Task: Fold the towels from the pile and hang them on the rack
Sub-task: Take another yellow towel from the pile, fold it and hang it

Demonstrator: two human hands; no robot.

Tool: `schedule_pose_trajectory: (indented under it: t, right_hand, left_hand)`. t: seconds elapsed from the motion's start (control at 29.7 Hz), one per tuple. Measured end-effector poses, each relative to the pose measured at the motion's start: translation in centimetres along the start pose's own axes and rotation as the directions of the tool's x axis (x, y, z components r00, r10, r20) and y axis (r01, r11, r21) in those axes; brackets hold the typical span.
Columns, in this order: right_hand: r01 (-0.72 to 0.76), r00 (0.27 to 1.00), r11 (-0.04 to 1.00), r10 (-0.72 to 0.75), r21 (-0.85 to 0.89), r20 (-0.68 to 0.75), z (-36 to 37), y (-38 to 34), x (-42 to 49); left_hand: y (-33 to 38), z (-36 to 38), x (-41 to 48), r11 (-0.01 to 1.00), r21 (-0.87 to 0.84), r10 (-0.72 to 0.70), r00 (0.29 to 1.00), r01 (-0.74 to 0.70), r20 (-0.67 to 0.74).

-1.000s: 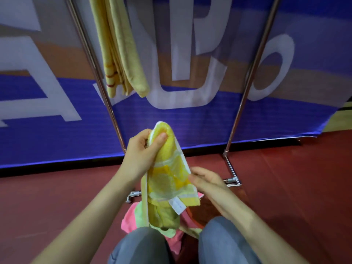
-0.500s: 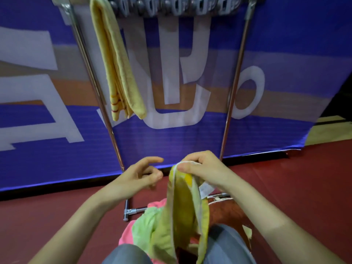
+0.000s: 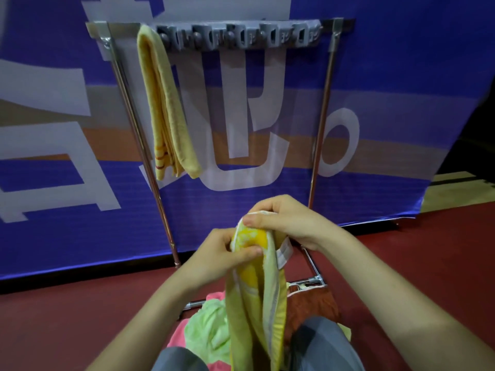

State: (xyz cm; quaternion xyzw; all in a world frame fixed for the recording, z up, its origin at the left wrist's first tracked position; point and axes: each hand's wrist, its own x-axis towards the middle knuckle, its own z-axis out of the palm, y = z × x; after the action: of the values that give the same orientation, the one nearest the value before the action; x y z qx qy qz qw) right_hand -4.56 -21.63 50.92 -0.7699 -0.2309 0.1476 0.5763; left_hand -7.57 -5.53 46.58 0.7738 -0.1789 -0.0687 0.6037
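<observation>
A yellow and pale green towel hangs folded lengthwise between my knees, below the rack. My right hand pinches its top edge. My left hand pinches the towel a little lower on its left side. A white label sticks out at the towel's right edge. The metal rack stands against the blue banner, with a top bar carrying grey clips. One folded yellow towel hangs on the bar near its left end. The pile of green, pink and brown towels lies on the floor under my hands.
A blue banner with large white letters stands right behind the rack. The floor is dark red. My grey-trousered knees frame the pile. The rack's foot bar lies on the floor right of the towel.
My left hand, open half a second ago, now pinches the towel's left side below my right hand. The view has tilted up, so the rack's top bar shows.
</observation>
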Motion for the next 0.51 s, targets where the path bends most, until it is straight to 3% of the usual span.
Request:
schedule_pose_trajectory:
  t: [0.17, 0.24, 0.37, 0.51]
  right_hand:
    - [-0.129, 0.989, 0.905, 0.149, 0.404, -0.017, 0.4, 3.8, -2.7]
    - [-0.097, 0.993, 0.901, 0.114, 0.423, -0.016, 1.1, 5.0, -3.5]
    - [-0.013, 0.977, 0.878, 0.113, 0.478, -0.181, 2.0, 4.8, -3.8]
    - [0.100, 0.959, 0.871, 0.045, 0.482, -0.281, 1.5, 3.3, -3.5]
  left_hand:
    - [0.7, -0.1, -0.7, 0.999, -0.042, -0.029, 0.995, 0.025, -0.093]
    - [0.9, -0.1, -1.1, 0.998, -0.036, -0.050, 0.993, 0.047, -0.107]
    - [1.1, 0.2, -1.8, 0.997, -0.021, -0.075, 0.993, 0.073, -0.096]
    - [1.6, -0.1, -2.7, 0.991, -0.045, -0.123, 0.992, 0.124, 0.036]
